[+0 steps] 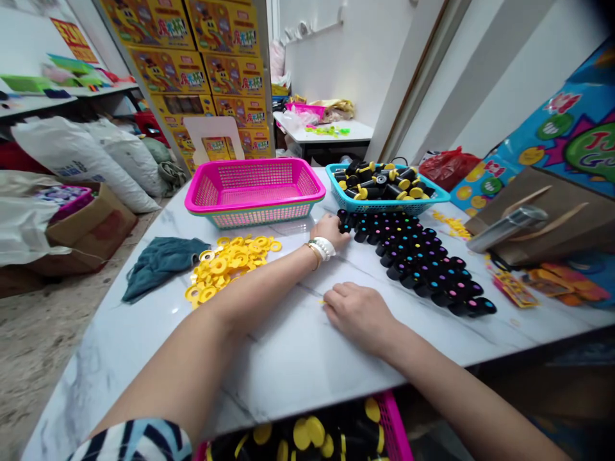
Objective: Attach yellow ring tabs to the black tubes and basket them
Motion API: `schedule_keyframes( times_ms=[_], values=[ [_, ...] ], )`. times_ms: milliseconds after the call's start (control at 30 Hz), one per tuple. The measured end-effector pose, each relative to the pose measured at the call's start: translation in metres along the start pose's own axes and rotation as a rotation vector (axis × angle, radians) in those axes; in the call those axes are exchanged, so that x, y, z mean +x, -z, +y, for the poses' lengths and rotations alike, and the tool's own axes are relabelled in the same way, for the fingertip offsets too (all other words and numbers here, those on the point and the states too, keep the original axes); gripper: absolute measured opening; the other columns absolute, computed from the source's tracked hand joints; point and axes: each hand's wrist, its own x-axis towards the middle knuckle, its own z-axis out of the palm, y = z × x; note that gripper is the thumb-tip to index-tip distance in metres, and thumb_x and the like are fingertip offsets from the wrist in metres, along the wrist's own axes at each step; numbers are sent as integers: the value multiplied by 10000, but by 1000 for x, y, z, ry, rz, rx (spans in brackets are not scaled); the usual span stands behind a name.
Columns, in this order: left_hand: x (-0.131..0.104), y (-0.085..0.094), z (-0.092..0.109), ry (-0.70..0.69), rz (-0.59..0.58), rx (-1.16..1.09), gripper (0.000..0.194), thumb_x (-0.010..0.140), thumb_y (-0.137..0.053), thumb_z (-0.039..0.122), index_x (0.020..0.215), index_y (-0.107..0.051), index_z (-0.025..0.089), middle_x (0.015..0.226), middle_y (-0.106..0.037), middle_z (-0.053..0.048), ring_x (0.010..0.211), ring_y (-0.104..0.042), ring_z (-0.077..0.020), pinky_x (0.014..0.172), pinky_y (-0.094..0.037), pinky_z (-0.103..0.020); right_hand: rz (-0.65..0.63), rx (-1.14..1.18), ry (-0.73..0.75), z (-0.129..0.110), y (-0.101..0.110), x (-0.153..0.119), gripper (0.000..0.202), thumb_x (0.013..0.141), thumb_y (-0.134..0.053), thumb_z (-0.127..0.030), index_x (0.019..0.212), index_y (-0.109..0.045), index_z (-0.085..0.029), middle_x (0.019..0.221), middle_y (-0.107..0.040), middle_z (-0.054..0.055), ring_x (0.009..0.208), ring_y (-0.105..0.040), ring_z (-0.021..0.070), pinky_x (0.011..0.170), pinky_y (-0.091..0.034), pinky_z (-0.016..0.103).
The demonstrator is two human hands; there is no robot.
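My left hand (330, 232), with bracelets at the wrist, reaches to the far left end of the rows of black cylinders (408, 246). Its fingers close against a black cylinder (344, 221) there. The cylinders stand packed together, with pink, blue, purple or yellow dots on their tops. Nearer to me, my right hand (359, 315) lies on the table with its fingers curled in. A tiny yellow bit (321, 301) shows by its fingertips; whether the fingers hold it is unclear. A pile of yellow rings (230, 262) lies left of my left forearm.
A pink basket (259, 208) and a blue basket (384, 205) of black-and-yellow pieces stand behind. Below the table edge is another pink basket (398, 429). A dark green cloth (161, 266) lies left; a paper bag (523, 211) and small yellow pieces (451, 224) are right.
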Motion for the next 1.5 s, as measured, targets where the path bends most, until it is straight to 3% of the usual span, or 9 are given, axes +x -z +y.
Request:
schedule_keyframes(
  times_ms=[167, 267, 567, 800, 900, 1000, 1167, 1367, 1500],
  values=[
    [-69, 25, -7, -217, -91, -54, 255, 712, -644, 357, 888, -675, 174, 915, -635, -50, 777, -596, -169, 707, -478, -268, 76, 819, -332, 51, 13, -14, 116, 798, -644, -264, 820, -689, -159, 759, -695, 39, 614, -608, 147, 597, -473, 268],
    [-98, 33, -5, -270, -147, -112, 260, 736, -646, 391, 879, -672, 175, 853, -637, -30, 705, -574, -143, 631, -449, -246, 211, 1056, -491, 72, 11, -4, 225, 714, -746, -367, 758, -702, -151, 701, -673, 21, 556, -546, 104, 521, -424, 219],
    [-99, 35, -3, -245, -198, -148, 182, 738, -634, 330, 839, -689, 188, 768, -672, -3, 685, -588, -133, 625, -416, -229, 342, 1219, -595, 66, -10, 26, 348, 673, -775, -453, 654, -573, -170, 390, -454, -73, 318, -314, 41, 311, -194, 166],
    [-101, 41, 2, -100, -339, -340, 255, 761, -638, 378, 910, -676, 174, 658, -670, 14, 564, -597, -122, 567, -426, -225, 391, 1228, -568, 67, -19, 24, 318, 726, -730, -451, 715, -540, -197, 385, -486, -80, 265, -378, 64, 265, -264, 166],
    [-99, 40, 6, 89, -470, -571, 302, 862, -537, 447, 829, -639, 165, 611, -647, 11, 437, -541, -93, 455, -397, -205, 400, 1215, -561, 64, -22, 23, 299, 754, -702, -441, 723, -526, -202, 385, -488, -83, 266, -400, 68, 266, -291, 161],
    [-96, 34, 9, 243, -505, -753, 252, 897, -525, 373, 776, -570, 157, 525, -585, 32, 367, -478, -69, 397, -365, -179, 437, 1173, -540, 61, -26, 21, 284, 775, -678, -434, 733, -519, -203, 392, -485, -86, 287, -458, 84, 287, -355, 167],
    [-105, 30, 7, 217, -501, -758, 253, 907, -513, 407, 911, -588, 166, 533, -588, 42, 390, -514, -81, 425, -403, -186, 509, 1218, -509, 57, -25, 20, 327, 725, -727, -440, 842, -516, -220, 547, -536, -99, 302, -459, 62, 296, -411, 182],
    [-118, 33, 6, -105, -252, -393, 255, 752, -673, 282, 991, -686, 195, 729, -700, 11, 671, -634, -135, 650, -456, -220, 278, 1389, -518, 64, -9, 19, 370, 716, -714, -514, 704, -532, -193, 511, -494, -69, 355, -424, 63, 349, -454, 213],
    [-116, 31, 7, -164, -264, -335, 200, 770, -621, 289, 902, -730, 186, 714, -692, 3, 661, -605, -135, 627, -420, -220, 71, 1325, -483, 73, -2, 21, 318, 679, -776, -380, 731, -535, -180, 501, -522, -70, 350, -431, 52, 335, -365, 170]
  ],
)
